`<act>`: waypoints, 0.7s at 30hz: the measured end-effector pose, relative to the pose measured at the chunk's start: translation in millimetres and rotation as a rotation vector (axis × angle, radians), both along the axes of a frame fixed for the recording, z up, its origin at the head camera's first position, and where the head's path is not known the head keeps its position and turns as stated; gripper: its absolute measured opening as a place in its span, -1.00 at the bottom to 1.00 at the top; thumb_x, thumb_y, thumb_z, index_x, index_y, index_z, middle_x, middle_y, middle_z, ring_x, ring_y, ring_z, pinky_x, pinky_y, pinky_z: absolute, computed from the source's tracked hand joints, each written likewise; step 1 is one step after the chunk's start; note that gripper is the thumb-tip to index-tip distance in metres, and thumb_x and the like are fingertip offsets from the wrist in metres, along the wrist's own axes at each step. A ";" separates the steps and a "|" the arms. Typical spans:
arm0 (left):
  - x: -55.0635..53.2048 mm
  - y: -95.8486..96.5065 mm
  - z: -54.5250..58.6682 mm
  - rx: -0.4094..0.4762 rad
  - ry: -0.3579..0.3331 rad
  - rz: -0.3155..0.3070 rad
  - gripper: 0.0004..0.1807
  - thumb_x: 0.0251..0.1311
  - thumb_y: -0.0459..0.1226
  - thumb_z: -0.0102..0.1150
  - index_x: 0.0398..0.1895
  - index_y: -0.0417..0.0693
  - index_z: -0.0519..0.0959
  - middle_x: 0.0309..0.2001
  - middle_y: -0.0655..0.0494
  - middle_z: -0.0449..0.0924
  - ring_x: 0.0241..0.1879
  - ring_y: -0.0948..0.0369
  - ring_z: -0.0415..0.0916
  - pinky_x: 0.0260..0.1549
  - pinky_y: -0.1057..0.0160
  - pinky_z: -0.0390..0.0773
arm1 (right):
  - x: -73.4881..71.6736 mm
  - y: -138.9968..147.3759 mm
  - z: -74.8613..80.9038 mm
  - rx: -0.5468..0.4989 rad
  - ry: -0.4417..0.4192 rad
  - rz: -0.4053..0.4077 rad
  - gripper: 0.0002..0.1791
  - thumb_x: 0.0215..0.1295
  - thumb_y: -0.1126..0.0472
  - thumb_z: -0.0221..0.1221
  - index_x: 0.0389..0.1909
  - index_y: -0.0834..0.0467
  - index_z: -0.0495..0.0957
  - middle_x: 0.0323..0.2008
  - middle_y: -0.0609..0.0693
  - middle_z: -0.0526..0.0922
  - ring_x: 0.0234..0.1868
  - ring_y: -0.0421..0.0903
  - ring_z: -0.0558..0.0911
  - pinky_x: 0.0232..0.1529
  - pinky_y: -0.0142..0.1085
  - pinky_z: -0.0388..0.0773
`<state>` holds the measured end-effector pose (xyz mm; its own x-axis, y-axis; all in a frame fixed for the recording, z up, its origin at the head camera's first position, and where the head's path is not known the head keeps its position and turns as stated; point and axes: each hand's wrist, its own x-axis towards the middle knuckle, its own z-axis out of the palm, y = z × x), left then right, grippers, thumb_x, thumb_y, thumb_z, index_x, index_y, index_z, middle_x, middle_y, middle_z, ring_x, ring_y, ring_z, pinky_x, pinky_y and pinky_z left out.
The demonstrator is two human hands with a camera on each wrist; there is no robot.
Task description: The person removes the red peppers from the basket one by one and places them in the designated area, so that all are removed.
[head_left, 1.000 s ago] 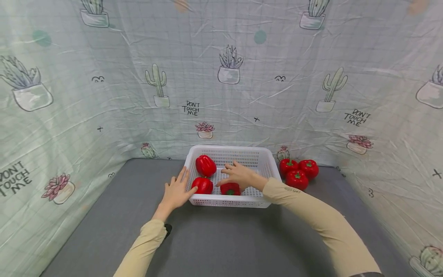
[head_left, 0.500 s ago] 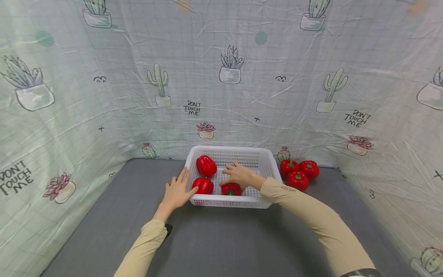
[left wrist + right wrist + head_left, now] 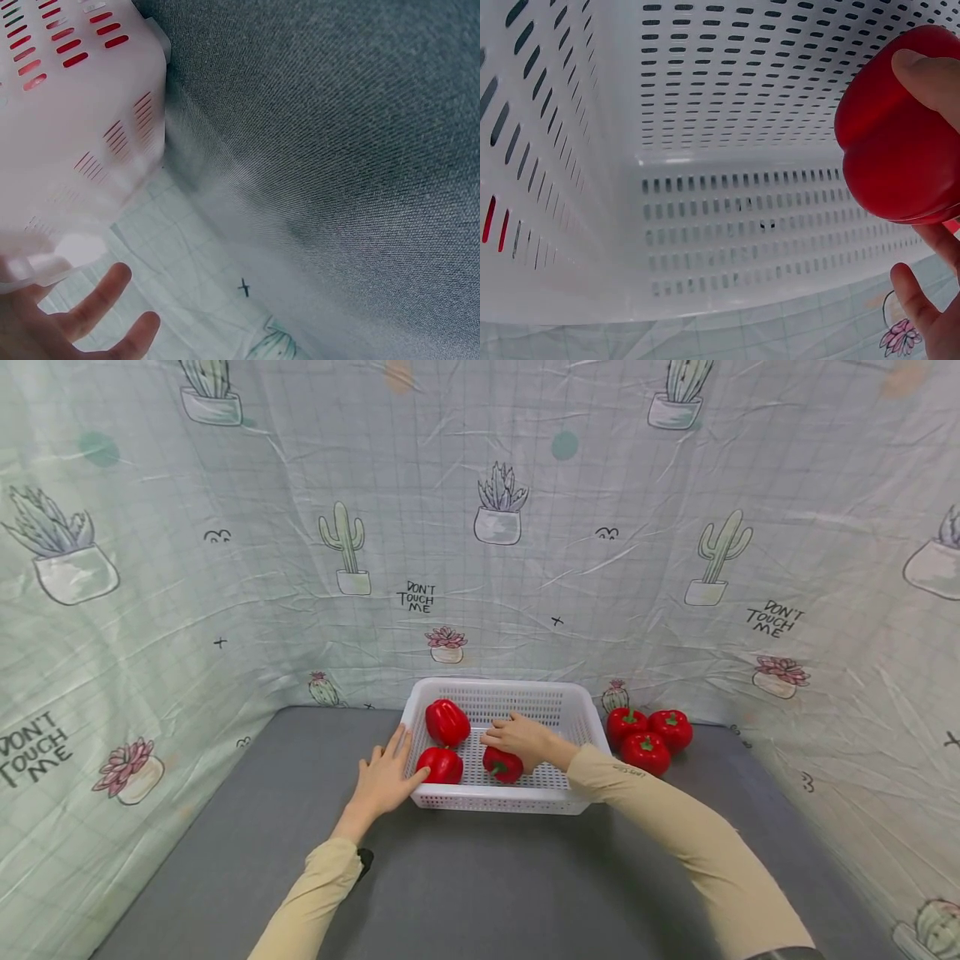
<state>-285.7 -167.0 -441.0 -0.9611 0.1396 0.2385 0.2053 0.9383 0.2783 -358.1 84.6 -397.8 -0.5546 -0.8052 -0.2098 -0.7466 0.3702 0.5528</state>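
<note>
My right hand (image 3: pixel 521 741) reaches into a white perforated plastic basket (image 3: pixel 502 800) and grips a red bell pepper (image 3: pixel 502 765), its green stem turned to the front. In the right wrist view the thumb presses on one side of this pepper (image 3: pixel 900 135) and fingers lie on its other side. My left hand (image 3: pixel 382 782) rests on the basket's front left corner with straight, spread fingers, its thumb over the rim. Two more red bell peppers lie along the basket's left side, a rear one (image 3: pixel 447 722) and a front one (image 3: pixel 441 766).
Outside the basket, against its right end, three red bell peppers (image 3: pixel 647 752) stand in a cluster with stems up. A dark grey table (image 3: pixel 465 877) lies underneath. A cactus-printed sheet (image 3: pixel 420 468) hangs at the back and both sides.
The pepper in my right hand has tilted and shifted slightly away from the basket's front wall, showing more of its stem side. My right fingers have drawn in around it. My left hand stays put.
</note>
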 end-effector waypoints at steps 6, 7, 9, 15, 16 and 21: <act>-0.4 -0.3 -1.0 -0.001 0.008 0.001 -0.17 0.06 0.11 -0.04 0.33 -0.15 0.08 0.38 -0.09 -0.02 0.05 -0.15 0.23 -0.09 -0.35 0.22 | -1.2 4.8 5.3 -0.063 -0.064 -0.008 -0.14 -0.24 -0.09 0.36 0.18 -0.14 0.21 0.08 -0.10 0.44 0.14 -0.08 0.36 0.11 -0.02 0.35; -0.6 -0.5 -1.2 0.001 0.004 0.000 -0.17 0.06 0.11 -0.04 0.33 -0.15 0.08 0.38 -0.09 -0.02 0.06 -0.15 0.23 -0.08 -0.35 0.21 | -1.5 6.2 6.5 -0.070 -0.071 -0.012 -0.15 -0.23 -0.08 0.36 0.18 -0.14 0.23 0.08 -0.09 0.45 0.14 -0.08 0.36 0.11 -0.01 0.34; -0.7 -1.0 -1.3 0.002 -0.001 -0.001 -0.17 0.06 0.12 -0.05 0.33 -0.15 0.08 0.38 -0.09 -0.03 0.06 -0.15 0.23 -0.08 -0.35 0.21 | -2.0 9.2 10.1 -0.091 -0.079 -0.015 -0.17 -0.24 -0.06 0.37 0.16 -0.14 0.25 0.07 -0.08 0.45 0.13 -0.07 0.37 0.10 0.01 0.35; -0.5 -2.5 -0.8 0.003 -0.006 -0.002 -0.17 0.07 0.12 -0.05 0.33 -0.16 0.08 0.38 -0.10 -0.03 0.06 -0.17 0.22 -0.09 -0.35 0.20 | -1.4 21.5 22.3 -0.133 -0.058 -0.004 -0.13 -0.28 -0.07 0.38 0.17 -0.06 0.24 0.06 -0.04 0.44 0.08 -0.05 0.39 0.06 -0.04 0.39; -0.6 -2.4 -0.7 0.004 -0.005 -0.005 -0.17 0.07 0.12 -0.05 0.33 -0.16 0.09 0.38 -0.10 -0.03 0.06 -0.17 0.22 -0.09 -0.36 0.20 | -0.3 23.6 24.7 -0.140 -0.059 -0.006 -0.12 -0.29 -0.07 0.38 0.17 -0.04 0.24 0.06 -0.04 0.43 0.07 -0.05 0.39 0.05 -0.05 0.39; -1.7 -1.2 0.3 0.012 -0.008 -0.008 -0.17 0.08 0.12 -0.06 0.33 -0.16 0.08 0.38 -0.09 -0.04 0.07 -0.17 0.22 -0.08 -0.36 0.20 | 9.4 34.0 37.2 -0.199 -0.074 -0.018 -0.07 -0.32 -0.04 0.40 0.18 0.05 0.24 0.11 0.02 0.40 0.09 -0.01 0.39 0.07 -0.06 0.39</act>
